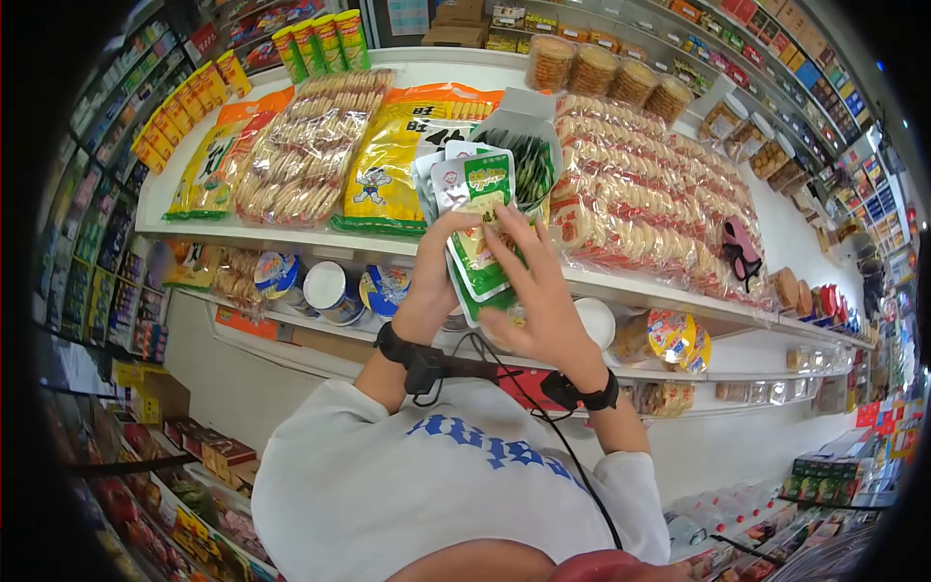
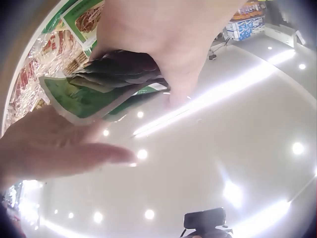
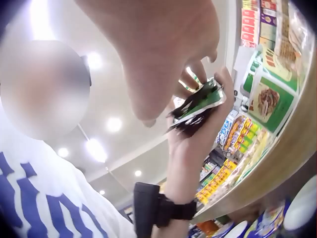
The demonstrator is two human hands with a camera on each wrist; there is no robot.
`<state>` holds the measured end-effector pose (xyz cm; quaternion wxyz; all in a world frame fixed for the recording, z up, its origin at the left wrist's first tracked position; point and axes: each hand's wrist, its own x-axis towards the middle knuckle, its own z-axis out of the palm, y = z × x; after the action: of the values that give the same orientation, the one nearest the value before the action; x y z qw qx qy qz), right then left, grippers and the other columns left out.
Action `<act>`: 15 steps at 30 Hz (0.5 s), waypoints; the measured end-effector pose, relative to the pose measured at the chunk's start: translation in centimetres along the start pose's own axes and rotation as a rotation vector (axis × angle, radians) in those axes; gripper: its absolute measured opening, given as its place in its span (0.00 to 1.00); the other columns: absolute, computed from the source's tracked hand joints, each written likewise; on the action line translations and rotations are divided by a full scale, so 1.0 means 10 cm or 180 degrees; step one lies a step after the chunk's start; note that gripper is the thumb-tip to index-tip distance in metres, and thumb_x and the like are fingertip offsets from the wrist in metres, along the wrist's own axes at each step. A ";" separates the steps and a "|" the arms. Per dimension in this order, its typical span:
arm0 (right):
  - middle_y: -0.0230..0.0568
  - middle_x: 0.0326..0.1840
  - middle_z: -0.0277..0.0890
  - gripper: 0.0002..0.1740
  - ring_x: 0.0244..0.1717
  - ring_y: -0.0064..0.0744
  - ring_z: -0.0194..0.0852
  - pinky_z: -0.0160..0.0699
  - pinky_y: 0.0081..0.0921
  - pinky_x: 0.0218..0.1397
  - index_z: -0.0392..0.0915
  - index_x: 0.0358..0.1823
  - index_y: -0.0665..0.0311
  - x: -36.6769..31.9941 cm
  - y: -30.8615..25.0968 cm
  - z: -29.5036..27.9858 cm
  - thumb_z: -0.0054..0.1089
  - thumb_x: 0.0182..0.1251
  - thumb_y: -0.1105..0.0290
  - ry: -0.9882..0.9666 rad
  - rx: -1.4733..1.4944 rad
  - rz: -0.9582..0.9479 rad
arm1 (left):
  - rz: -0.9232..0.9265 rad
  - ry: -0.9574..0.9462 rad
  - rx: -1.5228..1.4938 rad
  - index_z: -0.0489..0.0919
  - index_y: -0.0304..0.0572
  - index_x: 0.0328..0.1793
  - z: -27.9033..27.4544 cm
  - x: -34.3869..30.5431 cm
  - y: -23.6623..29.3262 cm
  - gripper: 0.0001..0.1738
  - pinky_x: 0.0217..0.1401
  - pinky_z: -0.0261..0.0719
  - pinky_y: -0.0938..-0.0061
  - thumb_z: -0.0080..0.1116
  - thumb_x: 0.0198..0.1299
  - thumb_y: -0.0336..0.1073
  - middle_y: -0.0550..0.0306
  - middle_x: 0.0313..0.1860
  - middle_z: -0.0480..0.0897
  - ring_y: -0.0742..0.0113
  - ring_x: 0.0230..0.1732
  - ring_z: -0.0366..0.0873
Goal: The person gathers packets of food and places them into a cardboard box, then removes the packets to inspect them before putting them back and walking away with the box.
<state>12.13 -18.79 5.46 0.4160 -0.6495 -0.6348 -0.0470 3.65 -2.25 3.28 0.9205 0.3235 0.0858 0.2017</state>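
In the head view my left hand (image 1: 432, 276) grips a stack of green and white snack pouches (image 1: 480, 254) from the side, at the front edge of the shelf. Over the stack's face lies my right hand (image 1: 543, 301), its fingers extended and touching the top pouch. Behind stands an opened grey carton (image 1: 529, 114) holding more green pouches (image 1: 531, 175). Seen edge-on in the left wrist view, the pouches (image 2: 81, 99) fan out below my left hand. In the right wrist view the left hand (image 3: 185, 148) wraps round the pouch edges (image 3: 200, 105).
A yellow snack bag (image 1: 388, 184) lies left of the carton, and wrapped round crackers (image 1: 630, 175) fill the right side. Clear jars (image 1: 592, 73) line the back. Under the top shelf sit tubs (image 1: 335, 291). A pink and black item (image 1: 742, 250) rests on the crackers.
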 end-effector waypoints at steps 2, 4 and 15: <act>0.61 0.86 0.56 0.41 0.86 0.59 0.56 0.50 0.55 0.87 0.59 0.83 0.69 -0.08 0.08 0.14 0.63 0.77 0.56 0.0648 0.0549 0.0400 | -0.0048 0.0027 -0.0057 0.73 0.28 0.73 0.06 -0.02 0.10 0.30 0.68 0.85 0.60 0.56 0.67 0.36 0.37 0.65 0.83 0.52 0.65 0.84; 0.57 0.85 0.58 0.39 0.85 0.53 0.57 0.54 0.53 0.86 0.58 0.84 0.66 -0.17 0.15 0.23 0.58 0.81 0.53 0.1075 0.2310 0.1571 | 0.0367 -0.0126 -0.0109 0.72 0.27 0.74 0.05 0.01 0.08 0.31 0.67 0.86 0.59 0.56 0.68 0.36 0.37 0.65 0.83 0.51 0.63 0.85; 0.41 0.79 0.66 0.33 0.78 0.33 0.68 0.71 0.36 0.78 0.55 0.86 0.60 -0.14 -0.08 0.36 0.54 0.86 0.67 0.1654 0.5120 0.2223 | 0.1089 -0.0153 0.0765 0.70 0.31 0.76 0.09 -0.13 -0.44 0.31 0.71 0.78 0.67 0.66 0.68 0.27 0.49 0.67 0.81 0.64 0.65 0.81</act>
<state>9.49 -17.89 2.72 0.8634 -0.2880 -0.1300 0.3933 4.15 -6.45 1.26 0.8294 0.4456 0.0311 0.3355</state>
